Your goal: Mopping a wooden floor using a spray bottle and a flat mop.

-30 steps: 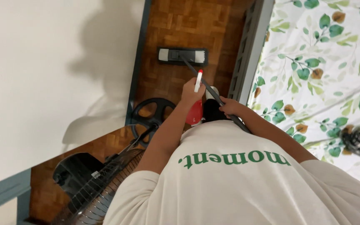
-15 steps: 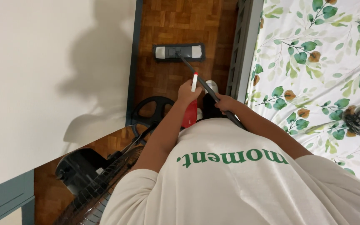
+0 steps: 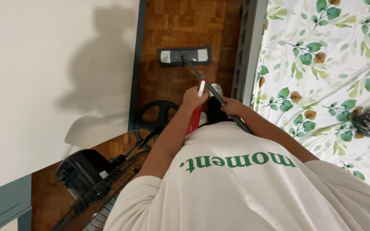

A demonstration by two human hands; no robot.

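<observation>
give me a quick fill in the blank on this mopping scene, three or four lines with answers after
1. The right hand grips the dark pole of a flat ____.
2. The mop head rests on a ____ parquet floor.
3. The left hand holds a white and ____ handle.
4. The bedsheet on the person's right is printed with green ____.

Missing words: mop; wooden; red; leaves

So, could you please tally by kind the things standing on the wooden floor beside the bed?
Flat mop, held by left hand and right hand: 1
Black pedestal fan: 1
Total: 2
</observation>
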